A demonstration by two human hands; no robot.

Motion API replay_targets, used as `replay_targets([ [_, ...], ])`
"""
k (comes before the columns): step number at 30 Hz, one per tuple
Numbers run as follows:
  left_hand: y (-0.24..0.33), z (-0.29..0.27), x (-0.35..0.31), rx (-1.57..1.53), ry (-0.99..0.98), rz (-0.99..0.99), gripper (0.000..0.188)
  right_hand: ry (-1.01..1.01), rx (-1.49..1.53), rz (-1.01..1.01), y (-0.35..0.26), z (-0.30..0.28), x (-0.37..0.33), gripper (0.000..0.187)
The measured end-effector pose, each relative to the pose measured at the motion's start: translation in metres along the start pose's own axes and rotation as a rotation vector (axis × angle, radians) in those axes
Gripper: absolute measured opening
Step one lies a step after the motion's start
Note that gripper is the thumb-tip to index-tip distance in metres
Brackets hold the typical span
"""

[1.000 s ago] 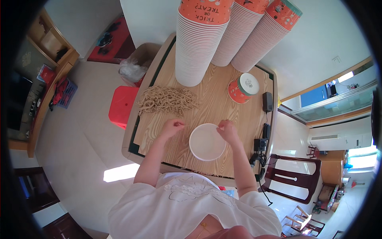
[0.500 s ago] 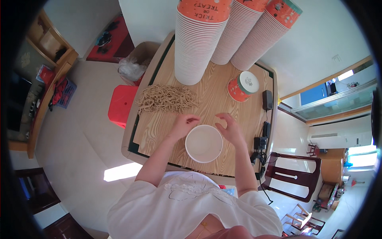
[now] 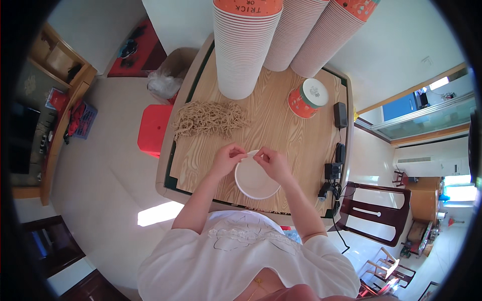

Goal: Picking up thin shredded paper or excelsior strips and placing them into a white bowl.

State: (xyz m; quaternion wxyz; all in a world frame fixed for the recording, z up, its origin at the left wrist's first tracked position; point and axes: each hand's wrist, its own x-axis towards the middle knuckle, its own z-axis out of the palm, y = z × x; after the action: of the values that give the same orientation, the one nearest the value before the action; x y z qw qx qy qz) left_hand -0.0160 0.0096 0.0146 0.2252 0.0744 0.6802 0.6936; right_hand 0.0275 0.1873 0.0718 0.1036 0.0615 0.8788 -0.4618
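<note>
A white paper bucket (image 3: 255, 183) stands on the wood-grain table in front of me, its opening facing up. At its far rim, on the left side, my left hand (image 3: 229, 159) is closed in a pinch. My right hand (image 3: 272, 164) pinches at the same rim a little to the right, fingers bent over the edge. Whatever lies between the fingertips is too small to make out. Beyond my left hand is a loose heap of tan twine pieces (image 3: 211, 119). Farther off at the right, an orange patterned paper bucket (image 3: 303, 104) sits with its white base up.
Three tall stacks of nested paper buckets, a near one (image 3: 240, 60) and two behind, rise at the table's far side. Black power adapters (image 3: 332, 171) and cables line the right edge. A red stool (image 3: 154, 129) stands left of the table, a dark wooden chair (image 3: 374, 216) right.
Both hands have come closer together and pinched at the bucket's far rim; before, they were apart beside it with fingers spread. The view has shifted slightly.
</note>
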Motion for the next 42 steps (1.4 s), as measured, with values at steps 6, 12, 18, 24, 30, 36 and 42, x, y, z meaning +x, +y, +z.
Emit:
replay_targets([
  [6, -0.035, -0.026, -0.013, 0.225, 0.127, -0.069, 0.01, -0.098, -0.155, 0.025, 0.028, 0.037, -0.007, 0.015],
  [12, -0.038, -0.024, -0.028, 0.304, 0.067, -0.086, 0.012, -0.108, -0.05, 0.12, 0.043, 0.055, -0.008, 0.017],
  [18, -0.044, -0.025, -0.024, 0.183, 0.129, -0.088, 0.011, 0.022, 0.301, -0.067, 0.055, 0.054, -0.005, 0.013],
  [24, -0.042, -0.023, -0.025, 0.22, 0.098, -0.118, 0.012, -0.044, 0.27, 0.101, 0.053, 0.053, -0.009, 0.014],
  [30, -0.051, -0.02, -0.024, 0.192, 0.053, -0.14, 0.014, -0.054, 0.375, -0.048, 0.065, 0.063, -0.006, 0.017],
  [36, -0.035, 0.0, -0.02, 0.233, -0.003, -0.083, 0.017, -0.032, 0.304, 0.007, 0.061, 0.056, -0.003, 0.014],
  [42, -0.025, 0.027, 0.006, 0.384, 0.059, -0.006, 0.015, -0.078, 0.662, 0.148, 0.065, 0.049, 0.002, 0.01],
])
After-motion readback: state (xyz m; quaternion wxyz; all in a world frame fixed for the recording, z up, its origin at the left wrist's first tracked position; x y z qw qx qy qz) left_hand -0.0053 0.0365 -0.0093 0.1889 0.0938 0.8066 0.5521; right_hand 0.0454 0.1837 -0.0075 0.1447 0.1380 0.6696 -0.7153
